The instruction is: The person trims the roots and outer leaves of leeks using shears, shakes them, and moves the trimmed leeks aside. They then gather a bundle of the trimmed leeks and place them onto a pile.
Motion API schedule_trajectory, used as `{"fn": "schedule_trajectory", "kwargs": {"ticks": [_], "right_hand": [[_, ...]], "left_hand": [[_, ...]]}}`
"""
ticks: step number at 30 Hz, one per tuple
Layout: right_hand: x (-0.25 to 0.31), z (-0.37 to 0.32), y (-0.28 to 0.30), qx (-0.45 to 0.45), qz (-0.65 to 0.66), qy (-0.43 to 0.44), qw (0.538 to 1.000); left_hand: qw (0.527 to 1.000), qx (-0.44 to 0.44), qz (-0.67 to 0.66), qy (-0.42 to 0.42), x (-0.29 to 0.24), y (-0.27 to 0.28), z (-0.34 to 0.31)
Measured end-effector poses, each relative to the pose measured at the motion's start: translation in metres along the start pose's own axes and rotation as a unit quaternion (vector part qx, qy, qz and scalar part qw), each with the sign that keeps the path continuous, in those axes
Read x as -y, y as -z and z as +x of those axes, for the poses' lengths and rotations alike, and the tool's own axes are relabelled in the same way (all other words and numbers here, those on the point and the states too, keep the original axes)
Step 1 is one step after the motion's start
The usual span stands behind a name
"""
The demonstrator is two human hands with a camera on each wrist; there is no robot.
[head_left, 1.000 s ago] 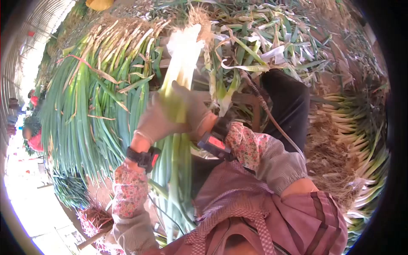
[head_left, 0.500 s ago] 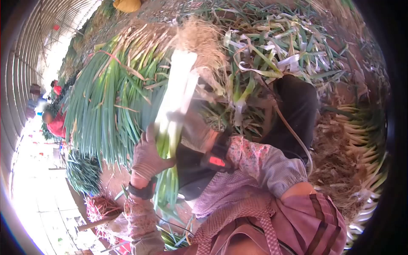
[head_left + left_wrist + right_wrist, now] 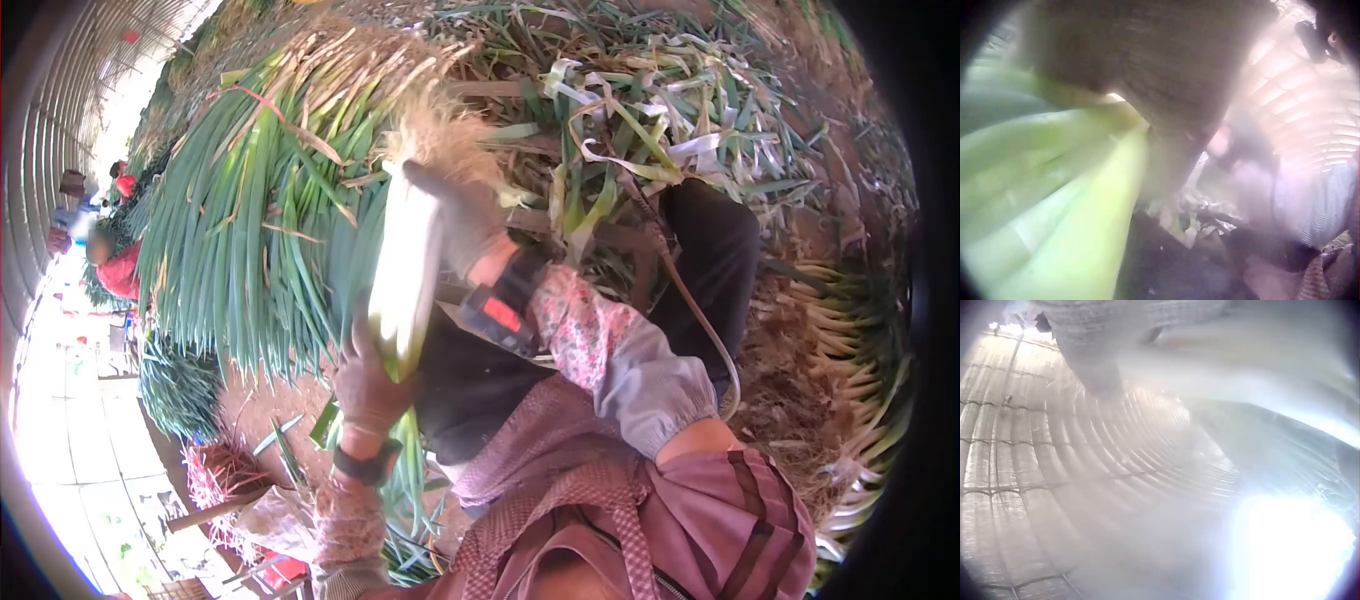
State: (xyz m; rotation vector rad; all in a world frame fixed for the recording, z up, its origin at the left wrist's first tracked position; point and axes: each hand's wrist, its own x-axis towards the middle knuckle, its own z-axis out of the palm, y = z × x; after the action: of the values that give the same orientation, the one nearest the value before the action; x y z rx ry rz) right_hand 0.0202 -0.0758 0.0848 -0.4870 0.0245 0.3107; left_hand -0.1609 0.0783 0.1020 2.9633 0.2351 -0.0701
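Only the head view shows tan, stringy roots (image 3: 440,133) tipping long white-and-green stalks (image 3: 404,270) grasped by a brown-gloved left hand (image 3: 370,388); the brown-gloved right hand (image 3: 462,218) blurs, its grip unclear.

White-stalked green onions (image 3: 400,275) slant in the left fingers (image 3: 360,350), tan roots (image 3: 430,130) shaggy.

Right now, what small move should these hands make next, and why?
Perhaps the right hand should gently steady the white ends of the onions near the roots: it is right by them, while the left hand grips the bunch farther down, toward the green leaves, and no firm hold shows higher up.
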Motion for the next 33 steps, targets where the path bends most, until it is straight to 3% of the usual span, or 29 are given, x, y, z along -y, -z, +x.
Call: {"fn": "schedule_trajectory", "kwargs": {"ticks": [3, 6, 7, 8, 9, 10, 12, 14, 16, 17, 18, 22, 24, 25, 27, 30, 33], "right_hand": [[-0.017, -0.002, -0.011, -0.025, -0.112, 0.073, 0.991], [-0.006, 0.018, -0.015, -0.148, -0.149, 0.017, 0.978], [-0.003, 0.038, -0.002, -0.121, -0.290, 0.050, 0.948], [0.001, 0.066, 0.022, -0.087, -0.505, 0.113, 0.851], [0.010, 0.094, 0.045, -0.082, -0.688, 0.171, 0.700], [0.029, 0.118, 0.068, -0.085, -0.783, 0.200, 0.583], [0.092, 0.145, 0.085, -0.120, -0.852, 0.124, 0.494], [0.145, 0.178, 0.151, -0.080, -0.855, 0.155, 0.488], [0.172, 0.161, 0.131, -0.058, -0.888, 0.111, 0.443], [0.166, 0.155, 0.121, -0.029, -0.890, 0.084, 0.448], [0.158, 0.147, 0.109, -0.001, -0.890, 0.057, 0.452], [0.075, 0.087, 0.047, 0.167, -0.887, 0.080, 0.424], [0.033, 0.092, 0.048, 0.293, -0.838, 0.081, 0.454], [0.006, 0.094, 0.051, 0.346, -0.811, 0.087, 0.464], [-0.036, 0.092, 0.064, 0.407, -0.782, 0.115, 0.457], [-0.063, 0.093, 0.084, 0.410, -0.785, 0.162, 0.435], [-0.042, 0.127, 0.099, 0.311, -0.834, 0.236, 0.390]], "left_hand": [[0.997, -0.035, -0.003, 0.061, -0.005, -0.012, -0.012], [0.992, -0.021, -0.099, 0.078, 0.016, -0.021, -0.014], [0.991, -0.019, -0.123, 0.056, 0.024, -0.022, -0.012], [0.988, -0.013, -0.148, 0.035, 0.034, -0.022, -0.013], [0.985, -0.006, -0.172, 0.014, 0.042, -0.023, -0.015], [0.981, 0.010, -0.193, 0.028, 0.047, -0.021, -0.014], [0.970, 0.040, -0.235, 0.058, 0.054, -0.013, -0.015], [0.964, 0.053, -0.252, 0.070, 0.064, -0.009, -0.018], [0.950, 0.081, -0.282, 0.112, 0.075, -0.009, -0.021], [0.941, 0.066, -0.316, 0.101, 0.083, -0.016, -0.023], [0.965, 0.070, -0.230, 0.099, 0.073, -0.005, -0.020], [0.971, 0.055, -0.229, 0.040, 0.072, -0.010, -0.017], [0.967, 0.065, -0.244, 0.021, 0.072, -0.011, -0.015], [0.955, 0.087, -0.277, 0.068, 0.068, -0.011, -0.014], [0.971, 0.081, -0.222, 0.035, 0.068, -0.015, -0.012], [0.978, 0.090, -0.183, 0.040, 0.053, -0.011, -0.011], [0.988, 0.083, -0.131, 0.009, 0.051, -0.013, -0.010]]}}
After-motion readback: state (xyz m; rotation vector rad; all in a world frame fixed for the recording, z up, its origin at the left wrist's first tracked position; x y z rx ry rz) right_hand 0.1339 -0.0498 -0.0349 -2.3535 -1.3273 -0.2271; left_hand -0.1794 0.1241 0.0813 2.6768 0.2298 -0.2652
